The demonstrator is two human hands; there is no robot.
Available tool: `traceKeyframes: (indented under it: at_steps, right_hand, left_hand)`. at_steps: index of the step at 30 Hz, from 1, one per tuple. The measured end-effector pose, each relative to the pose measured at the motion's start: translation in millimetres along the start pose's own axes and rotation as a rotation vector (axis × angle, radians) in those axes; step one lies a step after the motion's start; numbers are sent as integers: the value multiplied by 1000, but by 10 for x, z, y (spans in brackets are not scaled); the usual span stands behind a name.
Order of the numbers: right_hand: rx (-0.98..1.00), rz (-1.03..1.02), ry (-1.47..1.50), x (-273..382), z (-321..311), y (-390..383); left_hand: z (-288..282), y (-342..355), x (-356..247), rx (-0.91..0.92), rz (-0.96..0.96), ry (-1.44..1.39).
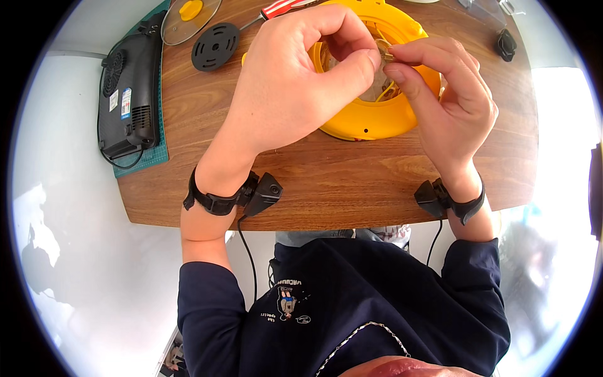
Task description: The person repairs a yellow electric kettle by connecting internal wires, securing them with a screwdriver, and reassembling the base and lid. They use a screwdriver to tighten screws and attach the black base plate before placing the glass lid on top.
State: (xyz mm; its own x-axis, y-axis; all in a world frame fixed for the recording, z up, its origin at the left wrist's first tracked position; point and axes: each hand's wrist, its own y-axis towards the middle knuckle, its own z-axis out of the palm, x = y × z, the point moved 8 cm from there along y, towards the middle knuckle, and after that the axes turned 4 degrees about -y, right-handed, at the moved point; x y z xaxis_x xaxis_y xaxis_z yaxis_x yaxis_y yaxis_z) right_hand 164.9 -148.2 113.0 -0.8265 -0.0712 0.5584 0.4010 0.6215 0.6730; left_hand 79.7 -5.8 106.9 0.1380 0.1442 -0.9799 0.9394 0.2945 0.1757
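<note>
My left hand [314,81] is over a yellow plastic ring-shaped housing [370,125], thumb and forefinger brought together; what they hold, if anything, is hidden. My right hand [452,100] is at the ring's right side, pinching a small brass-coloured piece [389,55] between thumb and forefinger, close to my left fingertips. A yellow wire [384,94] lies inside the ring's opening, and thin pale wire rises toward my fingers. Both wrists wear black straps with camera units [264,191].
A black appliance [132,81] sits on a green mat at the wooden table's [326,188] left. A glass lid [176,25], black slotted disc [215,46] and red-handled tool [276,9] lie at the back. A black plug [505,44] and clear plastic item [480,14] are at right.
</note>
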Motion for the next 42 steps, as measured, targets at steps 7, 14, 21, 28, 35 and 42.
traceKeyframes:
  at_steps: [7,14,21,28,35,42]
  right_hand:
    - [-3,22,26,-24,-17,-3]
    - [38,7,-6,-3,2,15]
    - [67,-2,-8,-14,9,9]
    - [-45,-1,-117,-1,-36,38]
    - [-69,-81,-207,71,-52,32]
    - [-86,-40,-192,75,-49,4]
  left_hand:
    - [15,23,-68,51,117,145]
    - [28,38,-61,77,215,149]
    - [45,40,-92,39,172,229]
    - [76,26,-219,7,254,305]
    - [62,30,-164,-25,235,323]
    - [53,18,-100,-78,198,226]
